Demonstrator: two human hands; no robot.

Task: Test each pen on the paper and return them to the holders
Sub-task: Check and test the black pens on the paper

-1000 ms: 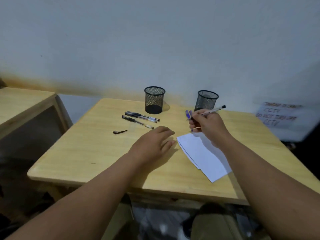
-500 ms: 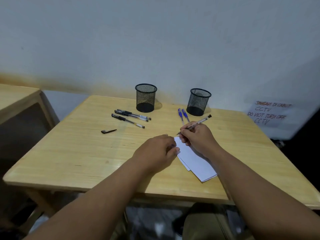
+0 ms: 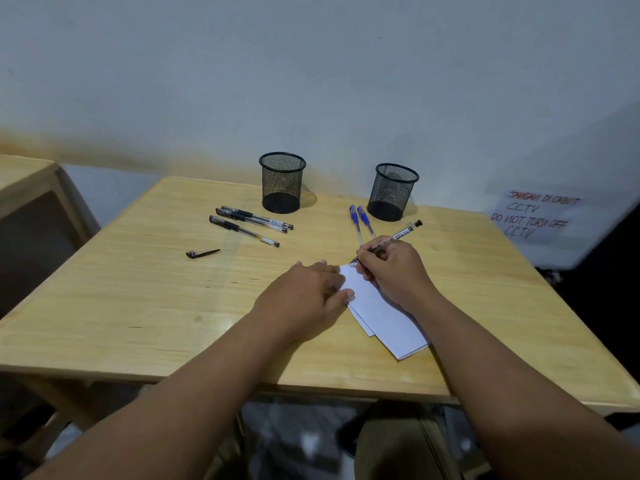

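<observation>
Wooden table point(image 3: 138, 289) carries everything: two mesh holders point(image 3: 282, 181) at the far side, three black pens point(image 3: 249, 223) lying near the left holder, two blue pens point(image 3: 360, 218) beside the right one. White paper point(image 3: 384, 313) lies near centre, its long axis running near-right to far-left. Left hand point(image 3: 304, 296) presses flat, fingers straight, on the sheet's left edge. Right hand point(image 3: 394, 271) pinches an uncapped pen point(image 3: 398, 235), tip down at the paper's far corner, barrel slanting far-right. A loose cap point(image 3: 201, 253) lies well left.
</observation>
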